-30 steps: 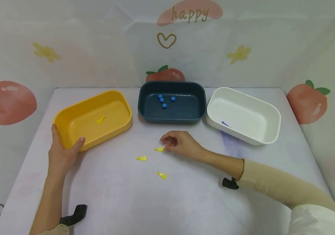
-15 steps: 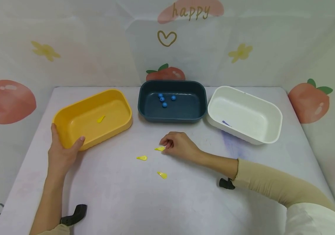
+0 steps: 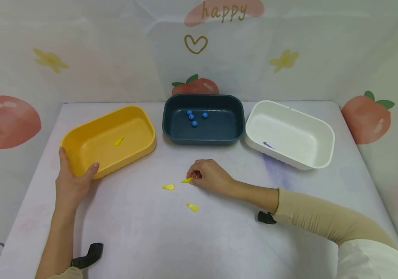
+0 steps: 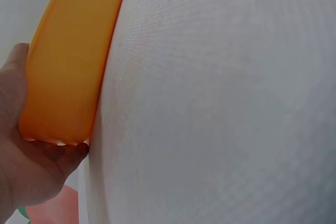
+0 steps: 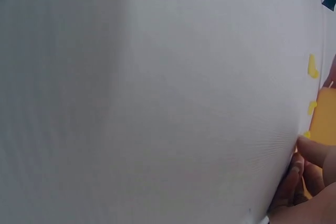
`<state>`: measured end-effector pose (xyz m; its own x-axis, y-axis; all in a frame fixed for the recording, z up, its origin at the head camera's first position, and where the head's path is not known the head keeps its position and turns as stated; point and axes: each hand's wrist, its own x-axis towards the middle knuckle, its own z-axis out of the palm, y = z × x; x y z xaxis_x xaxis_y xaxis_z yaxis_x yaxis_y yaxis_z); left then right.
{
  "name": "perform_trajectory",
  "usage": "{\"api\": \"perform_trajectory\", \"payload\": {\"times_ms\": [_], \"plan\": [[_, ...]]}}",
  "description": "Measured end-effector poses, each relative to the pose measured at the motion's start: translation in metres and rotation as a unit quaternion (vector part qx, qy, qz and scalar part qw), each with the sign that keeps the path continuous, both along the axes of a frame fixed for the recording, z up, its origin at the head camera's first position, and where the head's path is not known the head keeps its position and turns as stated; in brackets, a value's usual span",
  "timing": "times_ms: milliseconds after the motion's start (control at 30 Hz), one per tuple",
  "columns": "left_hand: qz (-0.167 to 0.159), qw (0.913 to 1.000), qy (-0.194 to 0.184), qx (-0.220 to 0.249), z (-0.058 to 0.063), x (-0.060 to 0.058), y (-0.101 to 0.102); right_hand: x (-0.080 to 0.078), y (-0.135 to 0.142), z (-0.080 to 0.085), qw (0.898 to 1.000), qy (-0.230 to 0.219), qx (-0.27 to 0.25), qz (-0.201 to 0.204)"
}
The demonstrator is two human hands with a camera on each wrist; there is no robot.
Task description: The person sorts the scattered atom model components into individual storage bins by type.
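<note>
My left hand [image 3: 72, 185] grips the near left corner of the yellow tray [image 3: 125, 162], thumb on the front rim and fingers round the end. In the left wrist view, the fingers wrap the same orange-looking tray wall [image 4: 68, 77]. One small yellow teardrop-shaped piece [image 3: 118, 141] lies inside that tray. At mid-table my right hand [image 3: 213, 177] pinches another yellow teardrop-shaped piece [image 3: 186, 180] by its wider end, which the fingertips partly hide. Two more lie on the tabletop: a left piece [image 3: 168, 187] and a nearer piece [image 3: 192, 207].
A dark blue tray [image 3: 204, 140] with several blue beads [image 3: 194, 124] stands at the back centre. Right of it, a white tray [image 3: 289, 158] sits at an angle, with a small purple mark or piece [image 3: 269, 145] inside. A printed cloth [image 3: 115, 58] hangs behind the table.
My right hand has moved slightly down and left, and its fingers have closed on the yellow piece, which now looks tilted. The left hand keeps its hold on the yellow tray.
</note>
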<state>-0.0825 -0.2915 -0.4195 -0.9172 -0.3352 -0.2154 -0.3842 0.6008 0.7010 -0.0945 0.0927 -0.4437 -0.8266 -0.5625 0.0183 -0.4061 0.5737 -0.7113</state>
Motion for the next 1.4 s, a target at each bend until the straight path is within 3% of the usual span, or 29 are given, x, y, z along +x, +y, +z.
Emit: {"api": "perform_trajectory", "payload": {"times_ms": [267, 600, 833, 1400], "plan": [[-0.003, 1.0000, 0.002, 0.002, 0.000, 0.000, -0.002, -0.001, 0.002, 0.001, 1.000, 0.005, -0.001, 0.028], [-0.002, 0.9999, 0.013, -0.005, -0.004, 0.000, 0.000, -0.007, 0.012, 0.009, 0.995, -0.081, -0.057, 0.010], [0.001, 0.9999, 0.011, -0.007, -0.004, 0.000, -0.001, -0.010, 0.011, 0.010, 0.980, -0.170, -0.105, 0.021], [0.000, 0.9999, 0.014, -0.002, -0.001, 0.002, 0.000, -0.027, 0.003, 0.043, 0.984, -0.134, -0.103, 0.058]]}}
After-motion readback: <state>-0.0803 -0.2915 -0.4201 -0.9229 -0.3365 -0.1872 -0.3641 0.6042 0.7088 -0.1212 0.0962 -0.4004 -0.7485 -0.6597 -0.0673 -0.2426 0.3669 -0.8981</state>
